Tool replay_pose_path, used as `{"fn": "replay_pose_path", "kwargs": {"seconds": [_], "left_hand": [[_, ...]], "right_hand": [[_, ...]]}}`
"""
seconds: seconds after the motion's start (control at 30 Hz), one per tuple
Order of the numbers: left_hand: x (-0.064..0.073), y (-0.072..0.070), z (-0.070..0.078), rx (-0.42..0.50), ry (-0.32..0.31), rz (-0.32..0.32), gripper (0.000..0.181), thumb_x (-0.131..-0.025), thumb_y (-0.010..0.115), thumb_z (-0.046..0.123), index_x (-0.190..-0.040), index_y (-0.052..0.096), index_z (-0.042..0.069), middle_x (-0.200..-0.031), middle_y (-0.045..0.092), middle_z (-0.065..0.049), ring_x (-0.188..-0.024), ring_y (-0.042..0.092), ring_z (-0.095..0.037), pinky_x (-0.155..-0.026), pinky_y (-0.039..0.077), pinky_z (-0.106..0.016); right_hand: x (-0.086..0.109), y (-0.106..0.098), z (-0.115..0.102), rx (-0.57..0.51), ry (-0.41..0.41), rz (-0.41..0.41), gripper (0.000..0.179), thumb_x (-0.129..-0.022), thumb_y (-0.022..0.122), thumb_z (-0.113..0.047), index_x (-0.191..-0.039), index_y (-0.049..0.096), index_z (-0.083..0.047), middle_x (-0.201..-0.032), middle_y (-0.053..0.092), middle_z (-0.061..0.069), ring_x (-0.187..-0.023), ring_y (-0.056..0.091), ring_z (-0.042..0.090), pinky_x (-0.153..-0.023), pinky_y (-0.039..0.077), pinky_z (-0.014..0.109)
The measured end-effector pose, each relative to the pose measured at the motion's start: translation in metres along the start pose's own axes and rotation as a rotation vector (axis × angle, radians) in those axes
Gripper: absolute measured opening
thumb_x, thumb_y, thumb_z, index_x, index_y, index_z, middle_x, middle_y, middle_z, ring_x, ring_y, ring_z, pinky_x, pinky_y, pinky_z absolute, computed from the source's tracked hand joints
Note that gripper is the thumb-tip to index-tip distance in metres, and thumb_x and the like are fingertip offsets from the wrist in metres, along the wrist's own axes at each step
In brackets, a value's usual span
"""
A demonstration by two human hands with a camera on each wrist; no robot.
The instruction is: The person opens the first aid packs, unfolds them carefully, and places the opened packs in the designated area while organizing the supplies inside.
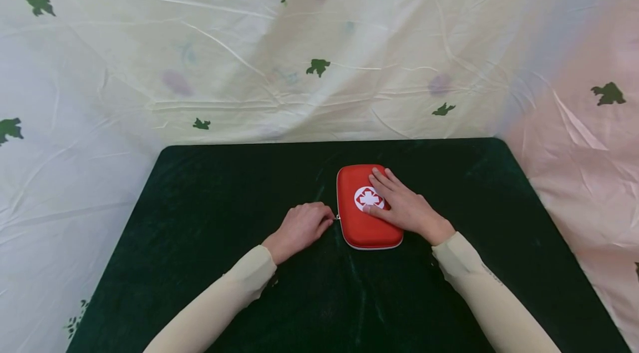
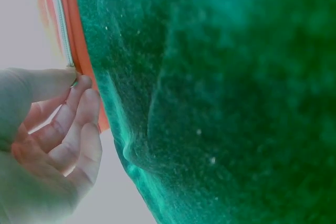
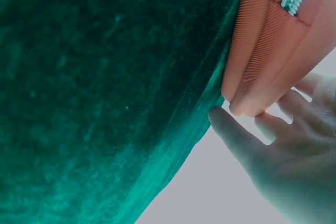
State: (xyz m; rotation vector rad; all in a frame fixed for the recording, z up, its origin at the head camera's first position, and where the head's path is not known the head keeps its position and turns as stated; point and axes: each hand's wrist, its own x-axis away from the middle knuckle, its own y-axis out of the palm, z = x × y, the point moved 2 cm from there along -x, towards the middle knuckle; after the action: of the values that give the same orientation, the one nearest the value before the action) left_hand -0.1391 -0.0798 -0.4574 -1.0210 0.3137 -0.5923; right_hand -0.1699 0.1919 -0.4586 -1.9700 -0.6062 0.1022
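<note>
A red zippered first-aid case [image 1: 369,233] with a white cross emblem lies flat on the dark green cloth. At its left edge my left hand [image 1: 303,226] pinches the small metal zipper pull [image 1: 338,217] between thumb and forefinger. The left wrist view shows the thumb tip against the pull at the end of the closed zipper teeth [image 2: 64,30], the other fingers curled loosely below. My right hand [image 1: 406,207] rests on the right part of the lid, fingers extended and thumb spread over the emblem. In the right wrist view the case's fabric side [image 3: 262,51] shows a zipper end.
Dark green velvety cloth [image 1: 224,186] covers the table, whose far corners are rounded. A pale wrinkled curtain [image 1: 349,97] with green bird and leaf prints hangs behind it and along both sides.
</note>
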Motion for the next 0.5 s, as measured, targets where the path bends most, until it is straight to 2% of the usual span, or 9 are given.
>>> {"fn": "replay_pose_path", "kwargs": {"seconds": [0.2, 0.5], "left_hand": [[0.004, 0.001, 0.005, -0.025, 0.005, 0.0, 0.013, -0.1, 0.071, 0.019, -0.111, 0.074, 0.014, -0.099, 0.07, 0.003, -0.078, 0.06, -0.005, -0.077, 0.055, -0.027], [0.013, 0.004, 0.01, -0.014, 0.042, -0.025, 0.012, -0.1, 0.07, 0.018, -0.11, 0.074, 0.014, -0.1, 0.071, 0.003, -0.079, 0.061, -0.004, -0.078, 0.055, -0.027]], "right_hand": [[0.0, 0.0, 0.0, 0.006, 0.0, -0.001, 0.093, -0.095, 0.057, -0.069, -0.167, 0.02, -0.023, -0.174, 0.012, 0.0, -0.159, 0.005, 0.032, -0.101, 0.041, 0.073], [0.001, 0.0, 0.0, 0.006, 0.003, -0.007, 0.094, -0.095, 0.057, -0.069, -0.167, 0.019, -0.023, -0.174, 0.012, 0.001, -0.159, 0.005, 0.033, -0.102, 0.04, 0.075]]}}
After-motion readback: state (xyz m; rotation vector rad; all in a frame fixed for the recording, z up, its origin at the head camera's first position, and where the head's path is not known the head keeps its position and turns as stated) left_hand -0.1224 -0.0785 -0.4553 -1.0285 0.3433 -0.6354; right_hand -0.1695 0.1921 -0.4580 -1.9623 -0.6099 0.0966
